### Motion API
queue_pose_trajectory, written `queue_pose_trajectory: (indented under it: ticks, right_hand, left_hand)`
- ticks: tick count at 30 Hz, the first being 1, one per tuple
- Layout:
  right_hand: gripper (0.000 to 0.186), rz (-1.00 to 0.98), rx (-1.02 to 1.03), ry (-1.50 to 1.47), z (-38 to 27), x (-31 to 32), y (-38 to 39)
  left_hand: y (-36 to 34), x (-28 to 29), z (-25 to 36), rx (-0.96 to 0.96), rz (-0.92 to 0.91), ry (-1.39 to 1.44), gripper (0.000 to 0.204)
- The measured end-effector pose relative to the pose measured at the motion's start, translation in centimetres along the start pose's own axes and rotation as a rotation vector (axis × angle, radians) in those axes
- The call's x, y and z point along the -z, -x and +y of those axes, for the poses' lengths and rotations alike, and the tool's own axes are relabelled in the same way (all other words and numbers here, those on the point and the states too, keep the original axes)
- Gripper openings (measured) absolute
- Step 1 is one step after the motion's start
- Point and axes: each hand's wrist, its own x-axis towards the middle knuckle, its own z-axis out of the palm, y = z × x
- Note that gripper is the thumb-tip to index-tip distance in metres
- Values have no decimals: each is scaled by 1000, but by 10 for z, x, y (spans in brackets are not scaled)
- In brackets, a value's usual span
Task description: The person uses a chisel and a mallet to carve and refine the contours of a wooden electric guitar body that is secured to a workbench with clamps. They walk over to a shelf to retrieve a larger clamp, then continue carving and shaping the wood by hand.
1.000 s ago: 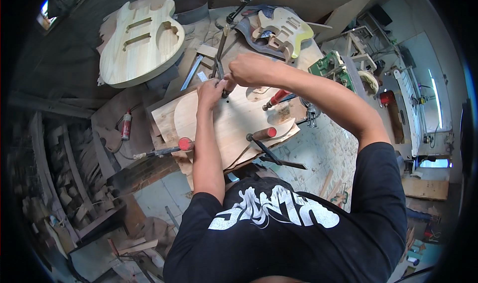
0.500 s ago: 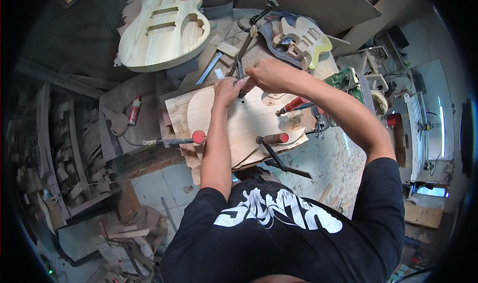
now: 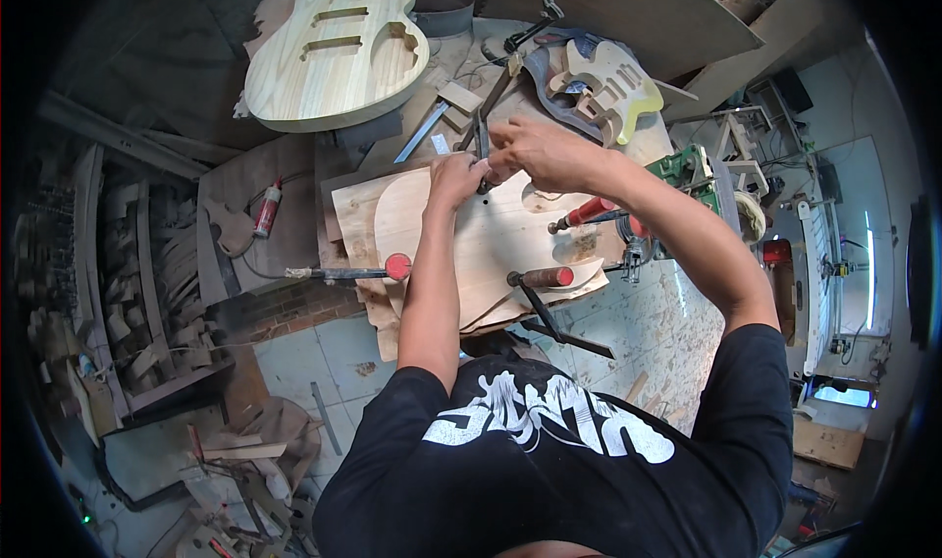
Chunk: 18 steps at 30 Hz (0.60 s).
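A pale wooden board [image 3: 432, 234], with a guitar-body shape on it, lies on the bench in front of me. At its far edge stands a dark metal bar clamp [image 3: 482, 138]. My left hand [image 3: 454, 179] is closed around the clamp's lower part. From the right, my right hand [image 3: 545, 156] grips the same clamp close to the left fingers, which hide its handle. A small dark hole [image 3: 486, 202] shows in the wood just below. Three more clamps sit around the board: a red-ended clamp [image 3: 397, 266] at left, a red-handled clamp [image 3: 546, 277] near me, and another red-handled clamp [image 3: 586, 212] at right.
A routed pale guitar body [image 3: 339, 72] rests at the back left, and a smaller body with a yellow-green edge [image 3: 628, 92] at the back right. A metal ruler [image 3: 420, 134] lies behind the board. A red bottle [image 3: 267, 211] stands left; green machinery [image 3: 692, 170] is at right.
My right hand has turned, its knuckles dropping lower beside the clamp. The left hand keeps its hold. The whole view has shifted slightly; the board and other clamps stay put.
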Motion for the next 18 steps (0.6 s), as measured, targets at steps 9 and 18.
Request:
queue_pose_trajectory:
  ticks: [9, 18]
  right_hand:
    - [32, -108, -426, -177, -2, 2, 1]
    - [18, 89, -147, -326, -9, 5, 1]
  left_hand:
    - [2, 4, 11, 81, -49, -11, 41]
    - [4, 7, 14, 84, -53, -24, 47]
